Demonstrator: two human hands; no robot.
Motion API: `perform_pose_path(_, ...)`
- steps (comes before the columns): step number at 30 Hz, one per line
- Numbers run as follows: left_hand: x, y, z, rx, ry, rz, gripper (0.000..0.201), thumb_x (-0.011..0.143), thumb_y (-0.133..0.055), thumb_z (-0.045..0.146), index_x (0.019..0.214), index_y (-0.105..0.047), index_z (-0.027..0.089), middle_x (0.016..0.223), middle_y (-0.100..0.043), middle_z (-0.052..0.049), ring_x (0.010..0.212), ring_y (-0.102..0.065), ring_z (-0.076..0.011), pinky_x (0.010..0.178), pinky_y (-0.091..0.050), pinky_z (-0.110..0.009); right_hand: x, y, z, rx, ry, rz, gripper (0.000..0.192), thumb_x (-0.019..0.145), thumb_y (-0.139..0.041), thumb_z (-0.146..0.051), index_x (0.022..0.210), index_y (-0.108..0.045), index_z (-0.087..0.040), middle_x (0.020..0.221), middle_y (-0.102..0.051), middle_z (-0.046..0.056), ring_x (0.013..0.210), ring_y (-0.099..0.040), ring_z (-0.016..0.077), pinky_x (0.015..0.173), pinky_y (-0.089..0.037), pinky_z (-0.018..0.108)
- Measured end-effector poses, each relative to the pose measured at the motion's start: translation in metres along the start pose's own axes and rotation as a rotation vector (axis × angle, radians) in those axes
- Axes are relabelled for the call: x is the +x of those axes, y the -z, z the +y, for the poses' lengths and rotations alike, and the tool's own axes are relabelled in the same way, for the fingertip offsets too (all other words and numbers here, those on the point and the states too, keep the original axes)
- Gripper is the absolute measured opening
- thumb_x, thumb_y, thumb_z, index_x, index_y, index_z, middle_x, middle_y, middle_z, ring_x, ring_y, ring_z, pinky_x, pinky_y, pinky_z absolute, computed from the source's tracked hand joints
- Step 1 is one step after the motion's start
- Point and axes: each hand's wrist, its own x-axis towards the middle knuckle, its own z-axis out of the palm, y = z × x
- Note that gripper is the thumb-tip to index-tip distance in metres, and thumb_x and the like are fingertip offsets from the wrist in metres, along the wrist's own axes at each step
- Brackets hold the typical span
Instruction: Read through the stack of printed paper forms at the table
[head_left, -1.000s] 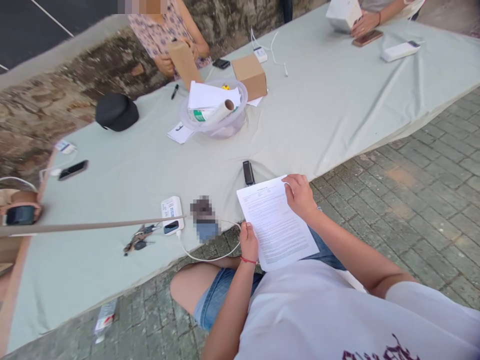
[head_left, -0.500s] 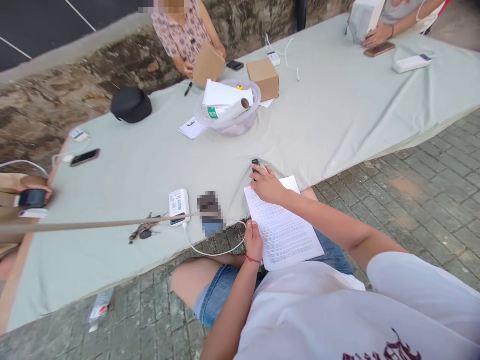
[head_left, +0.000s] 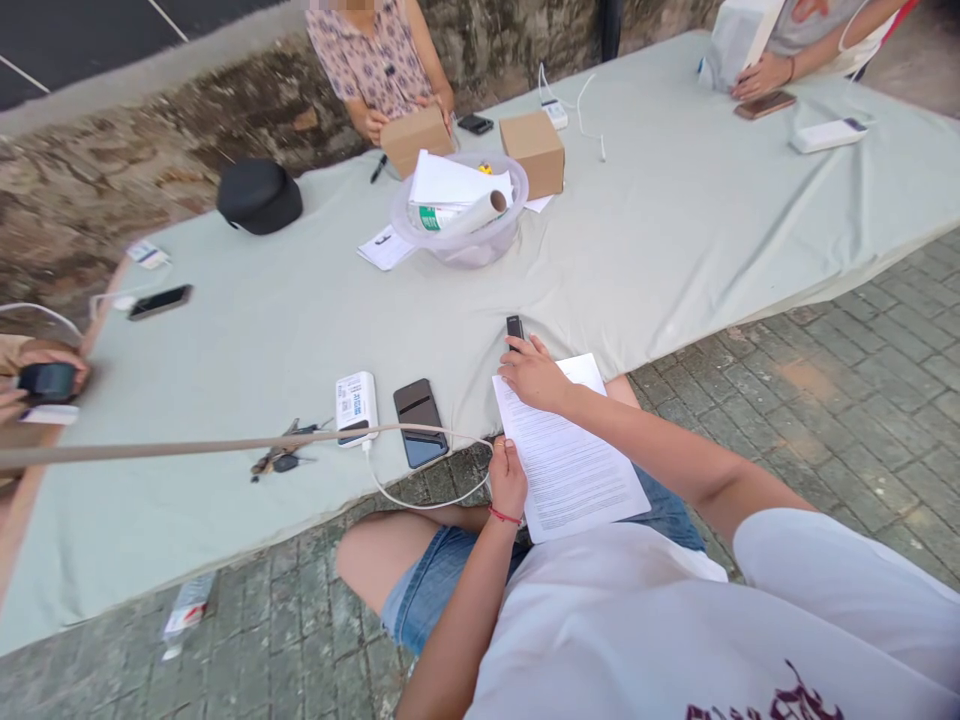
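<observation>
- Sheet (head_left: 568, 460): printed page, lying over my lap at the cloth's (head_left: 675, 220) near edge.
- Left hand (head_left: 508, 478): pinching the sheet's left edge, thumb on top.
- Right hand (head_left: 534, 372): resting on the sheet's top corner, fingers loose, tips touching a small black device (head_left: 514, 328) on the cloth; not gripping it.
- Phone (head_left: 419, 421): just left of the sheet, beside a white power bank (head_left: 355, 403) with its cable.
- Keys (head_left: 281, 461): further left.

Worktop (head_left: 675, 230) draped in pale green cloth. Just beyond the right fingers (head_left: 514, 352): small black device (head_left: 514, 327). Left of the fingers: phone (head_left: 419, 421), power bank (head_left: 356, 403), keys (head_left: 283, 460); far beyond: plastic bowl (head_left: 461, 240), cardboard box (head_left: 533, 153).
</observation>
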Motion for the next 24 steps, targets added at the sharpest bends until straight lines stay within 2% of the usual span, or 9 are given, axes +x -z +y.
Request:
perform_pose_path(4, 0.0, 0.0, -0.003, 0.029, -0.021, -0.001, 0.056, 0.097, -0.046, 0.077, 0.087, -0.058, 0.024, 0.079, -0.062, -0.004, 0.077, -0.057, -0.0228, 0.076, -0.045, -0.035, 0.004, 0.001, 0.0, 0.036, -0.011, -0.015, 0.031, 0.103, -0.049, -0.015, 0.102, -0.079, -0.018, 0.11, -0.078, 0.014, 0.153, -0.04, 0.0315, 0.129, -0.015, 0.066)
perform_pose_path(10, -0.001, 0.0, -0.004, -0.004, 0.011, -0.003, 0.056, 0.096, -0.048, 0.078, 0.088, -0.059, 0.023, 0.081, -0.063, -0.004, 0.078, -0.058, -0.0225, 0.075, -0.046, -0.034, 0.01, -0.001, 0.004, 0.088, -0.031, -0.015, 0.028, 0.104, -0.052, -0.021, 0.096, -0.079, -0.018, 0.104, -0.079, 0.012, 0.146, -0.048, 0.0298, 0.129, -0.018, 0.063)
perform_pose_path(14, -0.013, 0.002, -0.018, -0.05, 0.11, -0.041, 0.06, 0.091, -0.054, 0.081, 0.09, -0.063, 0.022, 0.087, -0.067, -0.006, 0.084, -0.061, -0.0234, 0.08, -0.049, -0.035, 0.011, -0.006, 0.008, 0.103, -0.061, 0.0, 0.028, 0.103, -0.052, -0.018, 0.093, -0.079, -0.017, 0.104, -0.079, 0.013, 0.145, -0.049, 0.0295, 0.128, -0.02, 0.061)
perform_pose_path(16, -0.02, 0.003, -0.027, -0.053, 0.158, -0.051, 0.062, 0.088, -0.056, 0.083, 0.089, -0.063, 0.021, 0.089, -0.067, -0.007, 0.088, -0.062, -0.0242, 0.084, -0.05, -0.037, 0.012, -0.007, 0.009, 0.119, -0.059, 0.003, 0.028, 0.102, -0.053, -0.018, 0.092, -0.079, -0.017, 0.105, -0.079, 0.014, 0.146, -0.048, 0.0309, 0.126, -0.024, 0.059)
perform_pose_path(19, -0.028, 0.004, -0.034, -0.081, 0.193, -0.03, 0.064, 0.086, -0.057, 0.084, 0.088, -0.064, 0.021, 0.091, -0.068, -0.008, 0.09, -0.063, -0.024, 0.087, -0.051, -0.037, 0.018, -0.003, 0.012, 0.179, -0.028, 0.007, 0.027, 0.102, -0.054, -0.019, 0.096, -0.08, -0.018, 0.105, -0.079, 0.012, 0.141, -0.051, 0.031, 0.118, -0.038, 0.05)
perform_pose_path(22, -0.027, 0.003, -0.03, -0.134, 0.208, -0.033, 0.065, 0.086, -0.056, 0.085, 0.086, -0.063, 0.021, 0.086, -0.067, -0.006, 0.083, -0.062, -0.0225, 0.082, -0.052, -0.037, 0.031, 0.014, 0.023, 0.23, -0.038, 0.057, 0.031, 0.103, -0.049, -0.02, 0.1, -0.079, -0.018, 0.106, -0.078, 0.01, 0.122, -0.062, 0.0271, 0.107, -0.048, 0.041)
perform_pose_path(24, -0.024, 0.003, -0.023, -0.15, 0.214, -0.041, 0.067, 0.085, -0.056, 0.087, 0.086, -0.063, 0.021, 0.085, -0.068, -0.007, 0.081, -0.062, -0.0227, 0.079, -0.052, -0.037, 0.045, 0.026, 0.035, 0.235, -0.103, 0.134, 0.033, 0.104, -0.046, -0.021, 0.105, -0.078, -0.017, 0.108, -0.077, 0.01, 0.113, -0.064, 0.0263, 0.105, -0.049, 0.04)
